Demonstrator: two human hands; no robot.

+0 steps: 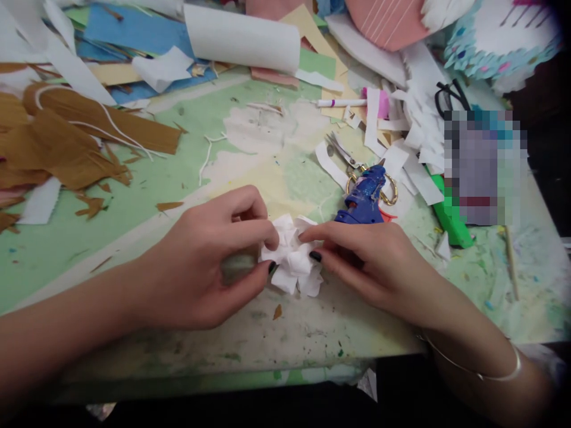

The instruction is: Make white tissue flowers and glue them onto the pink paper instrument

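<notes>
A small white paper flower (pixel 292 254) sits low over the near part of a paint-stained green table (pixel 134 202). My left hand (pixel 209 261) pinches its left side, thumb under and fingers curled over the petals. From the right, my right hand (pixel 361 258) grips the other side with its thumb and forefinger. Both hands are closed on the paper. A thin bracelet circles my right wrist.
A blue glue gun (pixel 366 199) lies just behind my right hand, over gold-handled scissors (pixel 357 169). White paper scraps (pixel 414 148), a green object (pixel 452 220) and a pen (pixel 341 103) lie right. Brown paper strips (pixel 66 139) lie left. A white paper roll (pixel 243 38) and coloured sheets fill the back.
</notes>
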